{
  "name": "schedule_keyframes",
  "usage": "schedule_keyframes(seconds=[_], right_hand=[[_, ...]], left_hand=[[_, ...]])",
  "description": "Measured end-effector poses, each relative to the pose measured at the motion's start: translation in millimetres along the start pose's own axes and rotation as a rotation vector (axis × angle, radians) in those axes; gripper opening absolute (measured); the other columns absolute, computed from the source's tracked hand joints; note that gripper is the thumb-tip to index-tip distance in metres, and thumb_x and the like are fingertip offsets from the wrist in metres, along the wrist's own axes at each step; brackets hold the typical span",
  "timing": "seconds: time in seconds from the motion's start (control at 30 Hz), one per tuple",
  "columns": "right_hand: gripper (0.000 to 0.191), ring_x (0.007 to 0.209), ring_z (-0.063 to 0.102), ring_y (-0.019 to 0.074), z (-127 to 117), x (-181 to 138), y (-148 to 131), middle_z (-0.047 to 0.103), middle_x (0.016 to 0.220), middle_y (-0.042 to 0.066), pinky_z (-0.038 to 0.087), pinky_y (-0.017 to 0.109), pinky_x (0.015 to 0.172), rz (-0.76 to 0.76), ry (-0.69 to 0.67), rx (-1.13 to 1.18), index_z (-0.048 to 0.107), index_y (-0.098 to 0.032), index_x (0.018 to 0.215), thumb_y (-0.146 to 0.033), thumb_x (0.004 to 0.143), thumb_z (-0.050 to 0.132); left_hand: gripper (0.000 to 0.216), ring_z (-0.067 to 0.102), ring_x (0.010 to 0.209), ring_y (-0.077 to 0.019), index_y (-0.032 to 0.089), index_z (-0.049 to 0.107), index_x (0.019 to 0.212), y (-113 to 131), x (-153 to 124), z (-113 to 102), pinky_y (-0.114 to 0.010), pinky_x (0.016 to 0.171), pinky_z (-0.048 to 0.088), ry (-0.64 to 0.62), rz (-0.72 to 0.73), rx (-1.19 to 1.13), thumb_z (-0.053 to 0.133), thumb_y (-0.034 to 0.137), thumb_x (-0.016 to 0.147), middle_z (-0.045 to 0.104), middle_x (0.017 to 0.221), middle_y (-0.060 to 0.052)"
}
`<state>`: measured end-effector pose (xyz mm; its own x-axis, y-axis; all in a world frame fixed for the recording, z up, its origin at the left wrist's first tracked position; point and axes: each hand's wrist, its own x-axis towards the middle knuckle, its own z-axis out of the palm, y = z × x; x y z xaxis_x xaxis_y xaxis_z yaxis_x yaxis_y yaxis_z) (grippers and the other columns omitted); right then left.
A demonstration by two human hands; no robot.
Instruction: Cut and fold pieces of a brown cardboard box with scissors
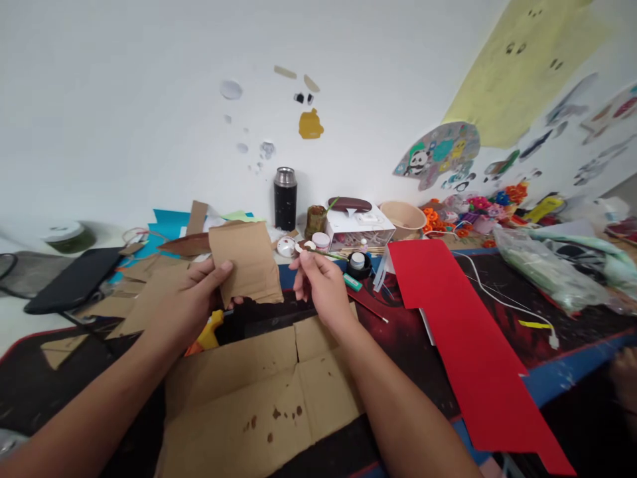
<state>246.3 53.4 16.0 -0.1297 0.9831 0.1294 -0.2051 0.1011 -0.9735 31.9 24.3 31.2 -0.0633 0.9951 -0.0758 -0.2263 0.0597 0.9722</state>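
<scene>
My left hand grips a square piece of cardboard, thumb on its front face. Between the thumb and fingertips of my right hand is a small brown-and-white piece, too small to make out fully. A thin green stick shows just behind that hand; whether the fingers touch it I cannot tell. Below both hands lies a large creased cardboard sheet with brown spots. A yellow-orange tool, perhaps a glue gun, is partly hidden behind my left wrist.
A black thermos stands against the wall, with a white box of sticks to its right. Red board covers the right side. Cardboard scraps and a black stand are at left. A plastic bag lies far right.
</scene>
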Motion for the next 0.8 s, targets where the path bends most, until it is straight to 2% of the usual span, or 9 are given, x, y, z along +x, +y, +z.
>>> schedule_keyframes(seconds=[0.27,0.53,0.7,0.8], right_hand=[[0.044,0.044,0.054,0.0091,9.0,-6.7,4.7,0.062,0.064,-0.004,0.035,0.020,0.042,0.002,-0.100,-0.080,0.066,-0.020,0.093,-0.064,0.096,0.064],[0.039,0.045,0.055,0.0104,13.7,-9.5,15.6,0.062,0.062,-0.005,0.039,0.021,0.046,0.014,-0.152,-0.173,0.061,-0.021,0.087,-0.059,0.097,0.064],[0.032,0.046,0.057,0.0118,15.3,-11.1,21.1,0.060,0.057,-0.006,0.043,0.022,0.049,0.035,-0.186,-0.271,0.064,-0.021,0.089,-0.052,0.098,0.063],[0.030,0.046,0.057,0.0122,15.2,-10.7,21.6,0.059,0.056,-0.006,0.043,0.023,0.049,0.036,-0.178,-0.273,0.063,-0.022,0.087,-0.050,0.098,0.063]], left_hand=[[0.040,0.063,0.056,-0.0149,0.021,0.076,0.114,-1.9,-0.9,-6.1,-0.025,0.051,0.053,0.004,0.043,0.060,0.081,0.049,0.086,0.076,0.083,-0.002],[0.038,0.061,0.049,-0.0149,0.019,0.076,0.096,9.1,-5.3,-1.6,-0.025,0.047,0.051,0.053,0.059,0.097,0.084,0.053,0.080,0.071,0.067,0.000],[0.039,0.062,0.050,-0.0173,0.019,0.077,0.095,7.6,-3.1,-3.2,-0.027,0.048,0.052,0.047,0.068,0.110,0.084,0.054,0.079,0.072,0.066,-0.003],[0.037,0.067,0.059,-0.0199,0.021,0.078,0.100,3.3,-1.2,-7.3,-0.030,0.056,0.056,0.038,0.068,0.093,0.084,0.053,0.082,0.078,0.077,-0.004]])
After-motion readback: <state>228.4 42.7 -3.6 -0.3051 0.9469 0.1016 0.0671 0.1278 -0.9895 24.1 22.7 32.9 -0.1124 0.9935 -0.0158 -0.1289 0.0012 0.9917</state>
